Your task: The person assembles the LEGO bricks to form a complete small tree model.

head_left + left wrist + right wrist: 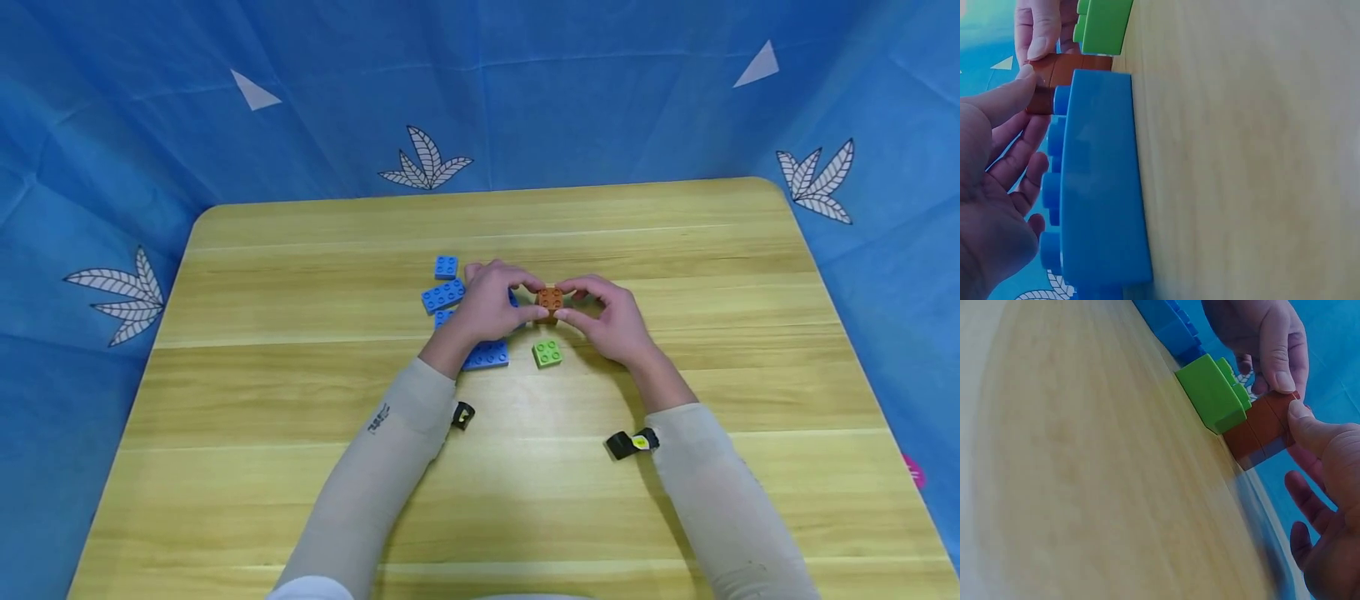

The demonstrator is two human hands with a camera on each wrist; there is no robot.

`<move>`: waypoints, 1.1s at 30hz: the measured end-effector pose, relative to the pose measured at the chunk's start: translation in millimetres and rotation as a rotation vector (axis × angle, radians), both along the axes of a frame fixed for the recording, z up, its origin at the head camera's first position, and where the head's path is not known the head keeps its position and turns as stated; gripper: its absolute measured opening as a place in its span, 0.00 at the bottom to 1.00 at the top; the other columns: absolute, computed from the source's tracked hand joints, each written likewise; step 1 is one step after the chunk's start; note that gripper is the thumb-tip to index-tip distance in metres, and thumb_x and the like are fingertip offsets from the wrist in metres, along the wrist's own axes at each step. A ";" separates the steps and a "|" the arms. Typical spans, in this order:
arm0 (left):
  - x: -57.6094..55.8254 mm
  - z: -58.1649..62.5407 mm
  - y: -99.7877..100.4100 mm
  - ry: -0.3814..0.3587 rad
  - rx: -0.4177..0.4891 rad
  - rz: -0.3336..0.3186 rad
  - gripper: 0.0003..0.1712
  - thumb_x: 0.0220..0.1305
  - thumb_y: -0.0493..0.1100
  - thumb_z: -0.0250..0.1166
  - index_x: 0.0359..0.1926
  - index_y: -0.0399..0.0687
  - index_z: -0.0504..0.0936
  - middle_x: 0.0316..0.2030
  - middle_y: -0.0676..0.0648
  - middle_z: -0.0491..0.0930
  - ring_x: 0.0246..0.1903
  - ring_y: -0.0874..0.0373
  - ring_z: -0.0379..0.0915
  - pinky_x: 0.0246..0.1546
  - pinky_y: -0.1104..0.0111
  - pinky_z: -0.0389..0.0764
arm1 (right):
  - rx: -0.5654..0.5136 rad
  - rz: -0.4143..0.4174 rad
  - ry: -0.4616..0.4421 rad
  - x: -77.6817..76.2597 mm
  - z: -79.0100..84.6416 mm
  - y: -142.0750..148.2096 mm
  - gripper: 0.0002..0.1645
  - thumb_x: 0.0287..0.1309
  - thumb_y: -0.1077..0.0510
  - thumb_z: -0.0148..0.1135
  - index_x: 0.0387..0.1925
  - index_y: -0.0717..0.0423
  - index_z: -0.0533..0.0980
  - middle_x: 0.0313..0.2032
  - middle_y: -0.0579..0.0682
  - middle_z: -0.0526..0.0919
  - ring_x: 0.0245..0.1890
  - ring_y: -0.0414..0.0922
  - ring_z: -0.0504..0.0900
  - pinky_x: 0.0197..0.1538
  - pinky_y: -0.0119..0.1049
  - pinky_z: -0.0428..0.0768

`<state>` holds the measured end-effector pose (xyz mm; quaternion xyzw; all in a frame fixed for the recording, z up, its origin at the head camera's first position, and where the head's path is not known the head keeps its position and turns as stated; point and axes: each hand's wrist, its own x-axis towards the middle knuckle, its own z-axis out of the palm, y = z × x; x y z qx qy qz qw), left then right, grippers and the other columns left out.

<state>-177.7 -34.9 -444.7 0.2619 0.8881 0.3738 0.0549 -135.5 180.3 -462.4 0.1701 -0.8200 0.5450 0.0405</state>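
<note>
A stack of brown toy building bricks (551, 300) stands upright near the table's middle, with seams between its layers in the right wrist view. My left hand (491, 304) pinches its top from the left with thumb and fingers. From the other side, my right hand (607, 321) pinches the same top brick. A green brick (547, 353) lies just in front of the stack. Several blue bricks (444, 296) lie beside and beneath my left hand, which partly covers some of them. A long blue brick (1100, 181) stands close in the left wrist view.
The wooden table (300, 400) has a blue patterned cloth (525, 100) behind it and at its sides. Black straps (632, 442) hang from both wrists. A small blue brick (446, 267) lies farthest back in the group.
</note>
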 end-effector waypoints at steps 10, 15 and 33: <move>-2.0 1.5 1.1 -0.016 -0.011 -0.012 0.21 0.58 0.54 0.75 0.50 0.53 0.87 0.45 0.57 0.84 0.44 0.60 0.71 0.53 0.54 0.54 | -0.028 -0.020 -0.028 8.3 15.4 -5.9 0.21 0.52 0.74 0.71 0.50 0.72 0.78 0.41 0.67 0.82 0.42 0.67 0.77 0.46 0.60 0.70; -2.6 1.2 -3.8 -0.067 0.068 -0.021 0.23 0.59 0.51 0.75 0.53 0.47 0.86 0.47 0.55 0.83 0.45 0.56 0.72 0.54 0.58 0.62 | -0.026 -0.046 -0.048 8.3 12.3 -4.5 0.21 0.52 0.73 0.72 0.49 0.71 0.79 0.38 0.67 0.82 0.41 0.66 0.78 0.46 0.58 0.70; -16.4 -1.0 -39.4 -0.094 -0.143 -0.053 0.28 0.52 0.40 0.79 0.56 0.51 0.85 0.56 0.53 0.79 0.61 0.53 0.66 0.63 0.53 0.51 | -0.029 -0.046 -0.077 8.3 10.8 -8.1 0.21 0.52 0.72 0.73 0.49 0.71 0.79 0.38 0.68 0.81 0.41 0.65 0.77 0.47 0.57 0.69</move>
